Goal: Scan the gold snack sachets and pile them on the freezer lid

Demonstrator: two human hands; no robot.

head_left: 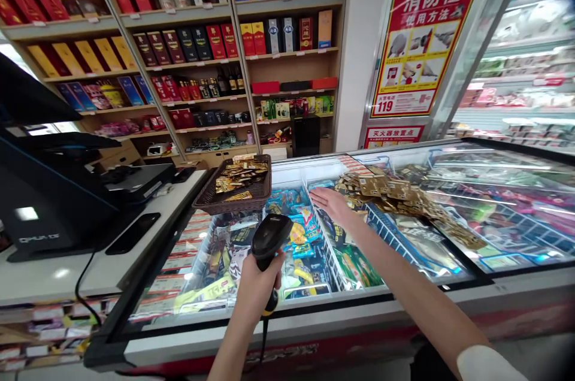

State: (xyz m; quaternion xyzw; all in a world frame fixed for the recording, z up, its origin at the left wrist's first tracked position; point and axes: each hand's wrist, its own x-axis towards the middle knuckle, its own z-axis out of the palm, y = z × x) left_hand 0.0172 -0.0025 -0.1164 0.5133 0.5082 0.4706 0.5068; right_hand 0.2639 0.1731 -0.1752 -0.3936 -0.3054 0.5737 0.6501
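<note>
A black handheld barcode scanner (272, 232) stands above the glass lid, its head tilted forward, with my left hand (259, 282) wrapped round its grip. Its cord hangs below the grip. Flat and with fingers stretched out, my right hand (331, 203) is over the freezer glass and holds nothing. Just right of its fingers lies a spread pile of gold-brown sachets (404, 192) on the lid. Beyond the scanner, a dark brown woven basket (229, 206) carries more gold sachets (242, 172). Whether my right hand touches the glass, I cannot tell.
Under the glass of the chest freezer (287, 316) are wire baskets with packaged goods. On the left counter (54, 276) stand a dark checkout terminal (58, 189) and a black phone (133, 233). Shelves of boxed bottles (197, 63) line the back wall beside a red sign (426, 45).
</note>
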